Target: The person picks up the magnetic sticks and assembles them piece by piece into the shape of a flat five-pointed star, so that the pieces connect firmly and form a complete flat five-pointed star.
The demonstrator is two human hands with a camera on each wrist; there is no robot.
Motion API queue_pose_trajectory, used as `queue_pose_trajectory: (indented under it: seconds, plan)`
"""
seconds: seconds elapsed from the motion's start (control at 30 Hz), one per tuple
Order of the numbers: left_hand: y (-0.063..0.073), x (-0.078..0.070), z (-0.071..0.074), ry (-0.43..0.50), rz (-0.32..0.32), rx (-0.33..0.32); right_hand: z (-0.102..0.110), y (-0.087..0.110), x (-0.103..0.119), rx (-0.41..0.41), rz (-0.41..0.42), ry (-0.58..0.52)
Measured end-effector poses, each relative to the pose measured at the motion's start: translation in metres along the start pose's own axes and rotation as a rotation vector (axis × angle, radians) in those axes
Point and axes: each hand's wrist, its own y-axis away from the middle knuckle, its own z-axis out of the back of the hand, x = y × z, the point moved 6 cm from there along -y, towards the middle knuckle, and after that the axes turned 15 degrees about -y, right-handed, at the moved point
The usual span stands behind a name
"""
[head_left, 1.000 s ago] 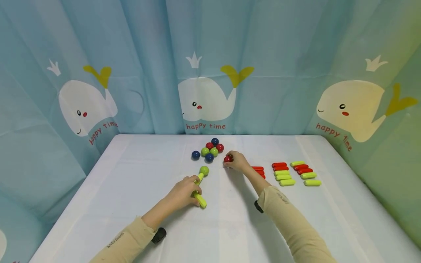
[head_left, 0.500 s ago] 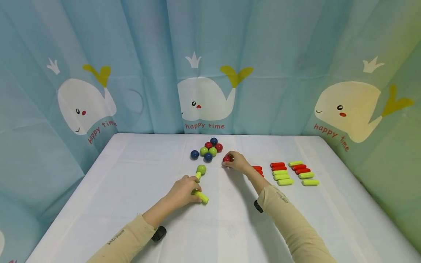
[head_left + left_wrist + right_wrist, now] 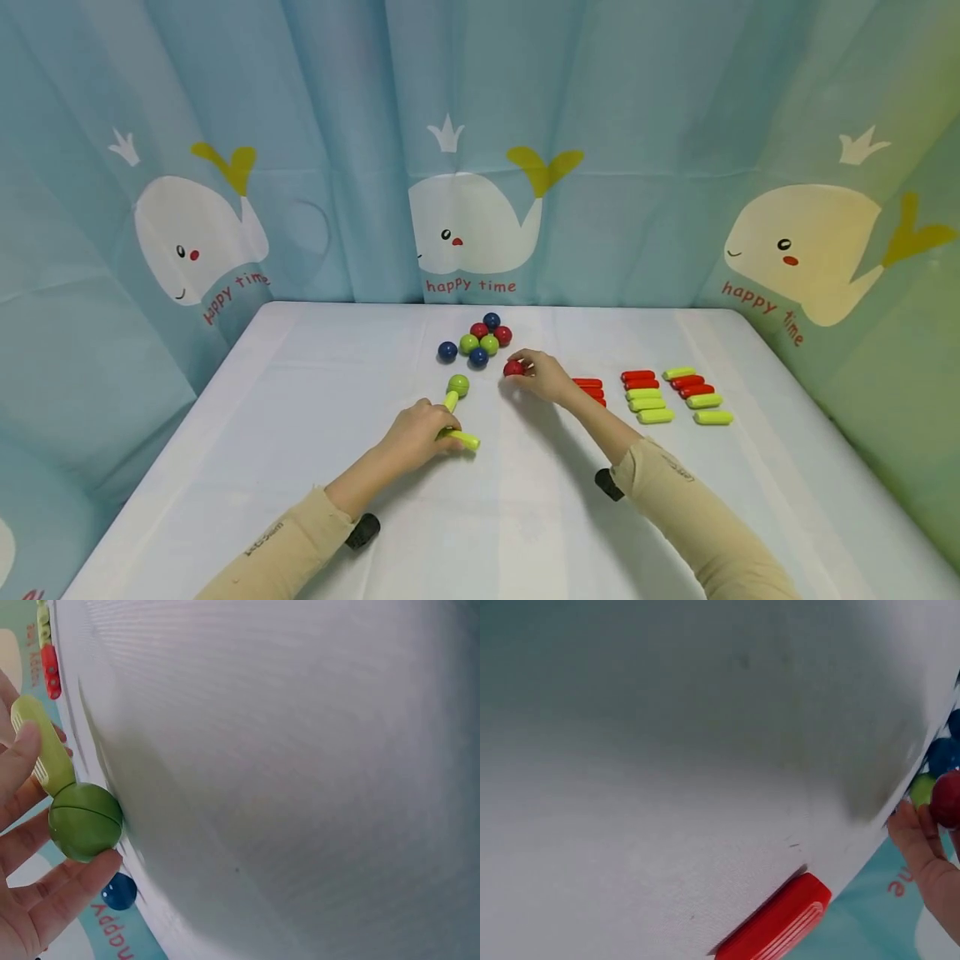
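"What's largest?"
"The white tabletop (image 3: 517, 525), spreading beneath both sets of fingers. Next, the left hand (image 3: 414, 435) and right hand (image 3: 544, 380)."
"Then the sticks?"
"The left fingers curl around two yellow-green ones: the front stick (image 3: 450, 402) reaches forward from them, the near stick (image 3: 467, 440) pokes out to their right. Whether they join is hidden. The loose sticks (image 3: 647, 405) lie well right of the right fingers."
"Easy to handle?"
"Probably light and stiff; I'd hold mid-length, on the grooves."
"And the balls?"
"The green ball (image 3: 458, 385) caps the front stick, just beyond the left fingers. The right fingers pinch the red ball (image 3: 513, 368): glossy, so perhaps slippery. Grip its widest part, thumb opposite. The loose balls (image 3: 489, 345) sit beyond and left of those fingers."
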Motion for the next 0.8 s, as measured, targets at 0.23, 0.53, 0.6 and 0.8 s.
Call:
queue_pose_trajectory:
  seconds: [0.23,0.53,0.6,0.8]
  plan:
    - [-0.002,0.0,0.002,0.003,0.032,-0.004,-0.011,0.018,0.011,0.096,0.042,-0.07]
    - [-0.006,0.004,0.002,-0.001,0.095,-0.023,-0.021,0.033,0.017,0.121,0.069,-0.107]
    - [-0.007,0.006,0.001,-0.001,0.116,-0.025,-0.024,0.035,0.018,0.131,0.063,-0.115]
    - [-0.008,0.01,0.0,-0.011,0.161,-0.027,-0.034,0.04,0.022,0.169,0.105,-0.111]
